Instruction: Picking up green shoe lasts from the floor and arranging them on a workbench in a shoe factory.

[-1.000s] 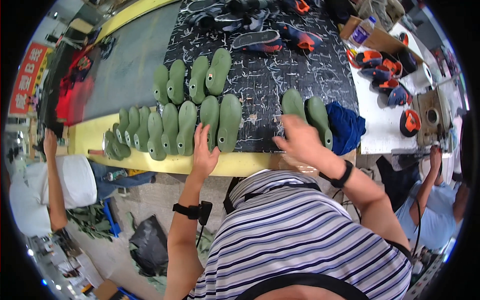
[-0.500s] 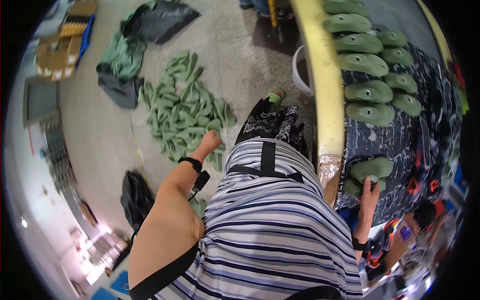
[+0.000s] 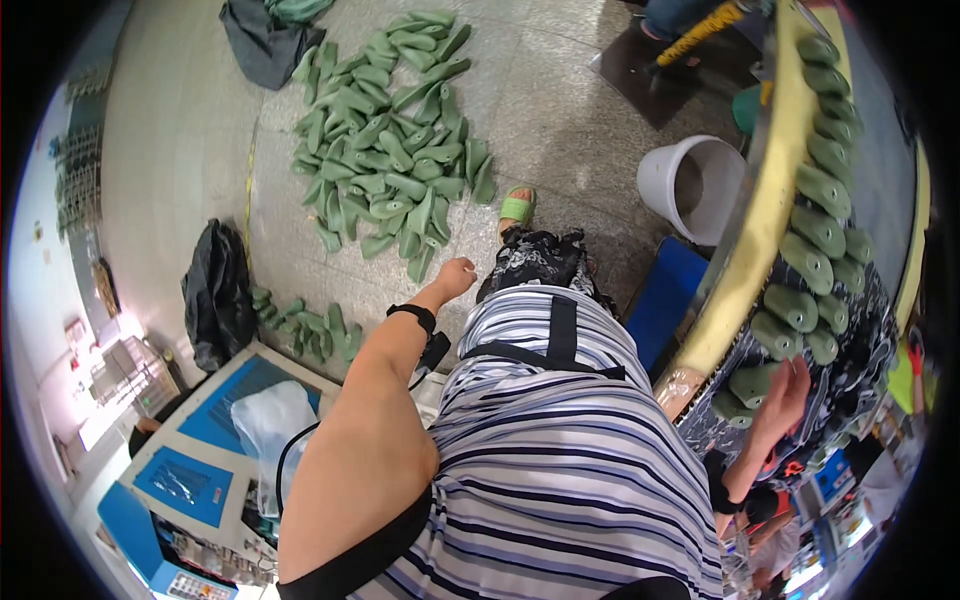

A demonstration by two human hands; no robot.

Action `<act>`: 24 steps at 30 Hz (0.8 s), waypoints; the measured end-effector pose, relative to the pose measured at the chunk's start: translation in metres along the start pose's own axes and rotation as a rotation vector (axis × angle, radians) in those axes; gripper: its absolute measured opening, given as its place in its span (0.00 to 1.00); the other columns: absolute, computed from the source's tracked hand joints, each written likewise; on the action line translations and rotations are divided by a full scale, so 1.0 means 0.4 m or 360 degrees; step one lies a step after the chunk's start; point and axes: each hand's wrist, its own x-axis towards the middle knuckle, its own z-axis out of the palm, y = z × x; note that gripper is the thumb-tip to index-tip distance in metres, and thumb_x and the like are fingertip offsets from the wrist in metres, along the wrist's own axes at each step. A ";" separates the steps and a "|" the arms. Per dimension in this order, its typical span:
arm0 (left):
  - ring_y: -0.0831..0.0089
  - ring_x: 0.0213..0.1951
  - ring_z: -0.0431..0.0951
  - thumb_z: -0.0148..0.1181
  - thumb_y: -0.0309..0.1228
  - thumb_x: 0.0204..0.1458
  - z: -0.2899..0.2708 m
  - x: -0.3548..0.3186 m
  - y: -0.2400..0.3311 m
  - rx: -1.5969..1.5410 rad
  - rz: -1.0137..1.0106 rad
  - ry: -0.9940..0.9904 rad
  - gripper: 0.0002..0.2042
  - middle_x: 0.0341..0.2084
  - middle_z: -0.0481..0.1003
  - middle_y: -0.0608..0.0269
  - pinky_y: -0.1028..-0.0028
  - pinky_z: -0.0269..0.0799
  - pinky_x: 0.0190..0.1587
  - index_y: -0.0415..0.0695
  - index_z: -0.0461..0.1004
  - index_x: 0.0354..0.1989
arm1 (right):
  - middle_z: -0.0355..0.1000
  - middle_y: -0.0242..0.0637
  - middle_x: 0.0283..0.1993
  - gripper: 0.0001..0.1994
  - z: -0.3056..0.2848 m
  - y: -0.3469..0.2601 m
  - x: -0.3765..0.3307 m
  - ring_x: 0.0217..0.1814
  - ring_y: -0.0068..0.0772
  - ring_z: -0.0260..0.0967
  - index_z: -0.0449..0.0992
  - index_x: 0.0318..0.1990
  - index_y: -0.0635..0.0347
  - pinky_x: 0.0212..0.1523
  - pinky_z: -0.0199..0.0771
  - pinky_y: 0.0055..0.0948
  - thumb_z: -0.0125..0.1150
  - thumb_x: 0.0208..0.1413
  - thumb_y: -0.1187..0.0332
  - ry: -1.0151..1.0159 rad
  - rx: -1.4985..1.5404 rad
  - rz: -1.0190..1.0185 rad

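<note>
Head view, turned floorward: lower right, the right hand [image 3: 783,400] unfurls, seemingly freed from green lasts [image 3: 746,384]; centre, the left hand [image 3: 457,277] half-curls below the pile [image 3: 390,156], contents unclear.

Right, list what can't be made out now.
Head view throughout:
Left hand: its back hides the palm.
Right hand: hides part of the green shoe last beside it.
Pile of green lasts: lower ones buried under upper ones.
Green sheeting: cut off by top edge.

The left hand [image 3: 459,278] is held loosely curled, arm bent, while the right hand [image 3: 784,400] has fingers extended.
</note>
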 end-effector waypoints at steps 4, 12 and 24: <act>0.65 0.24 0.79 0.55 0.29 0.44 -0.082 -0.029 -0.122 -0.0251 -0.0325 0.0128 0.15 0.22 0.76 0.50 0.69 0.73 0.30 0.34 0.73 0.40 | 0.69 0.42 0.48 0.17 0.301 -0.283 0.002 0.49 0.30 0.68 0.66 0.52 0.67 0.45 0.68 0.25 0.54 0.56 0.73 -0.0682 0.0196 -0.0209; 0.67 0.22 0.78 0.51 0.29 0.45 -0.160 -0.160 -0.279 -0.0476 -0.0627 0.0506 0.13 0.22 0.76 0.52 0.71 0.71 0.29 0.35 0.73 0.38 | 0.70 0.49 0.45 0.16 0.758 -0.461 -0.003 0.42 0.39 0.72 0.68 0.48 0.68 0.40 0.73 0.30 0.57 0.53 0.72 -0.1612 0.0148 -0.0520; 0.51 0.37 0.75 0.52 0.31 0.44 0.001 0.074 -0.351 -0.0352 -0.0431 0.0192 0.16 0.32 0.75 0.47 0.62 0.70 0.41 0.36 0.72 0.40 | 0.74 0.54 0.40 0.15 1.338 -0.311 0.032 0.44 0.47 0.73 0.69 0.46 0.69 0.43 0.72 0.36 0.55 0.54 0.67 -0.2077 -0.0238 -0.0429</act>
